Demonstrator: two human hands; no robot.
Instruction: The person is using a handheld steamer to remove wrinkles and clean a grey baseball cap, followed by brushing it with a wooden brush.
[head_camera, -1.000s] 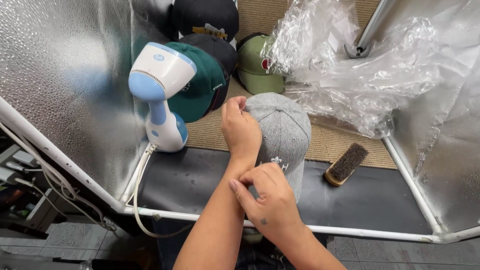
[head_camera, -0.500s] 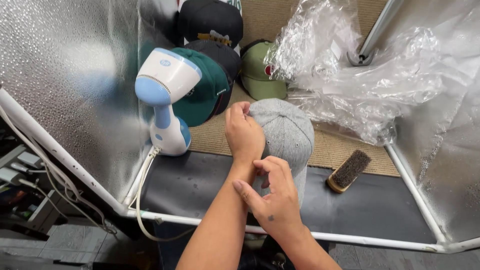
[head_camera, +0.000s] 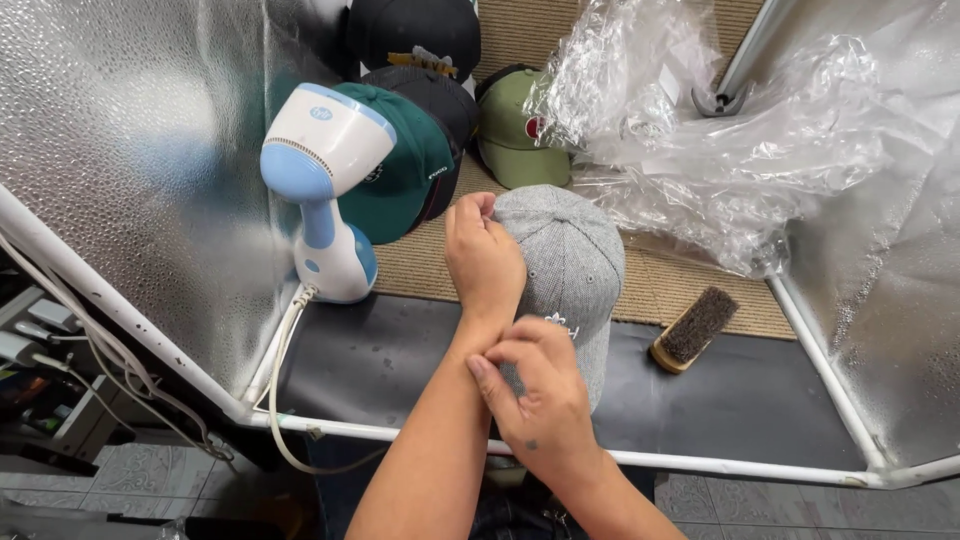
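Note:
A grey woven cap (head_camera: 575, 265) lies on the mat between my arms, its crown towards me. My left hand (head_camera: 485, 255) reaches over it and grips its far left edge with curled fingers. Just below, my right hand (head_camera: 538, 405) pinches the near part of the cap, its fingertips close against my left wrist. The cap's brim is mostly hidden under my right hand.
A white and blue handheld steamer (head_camera: 325, 190) stands left of the cap, its cord (head_camera: 280, 400) trailing down. Behind are a dark green cap (head_camera: 410, 165), black caps (head_camera: 420, 35) and an olive cap (head_camera: 510, 135). Crumpled clear plastic (head_camera: 740, 140) lies right. A brush (head_camera: 693, 328) rests near the white pipe frame (head_camera: 750, 468).
Both hands stay on the grey cap. My right hand's fingers have shifted slightly by the left wrist, and the view has drifted a little.

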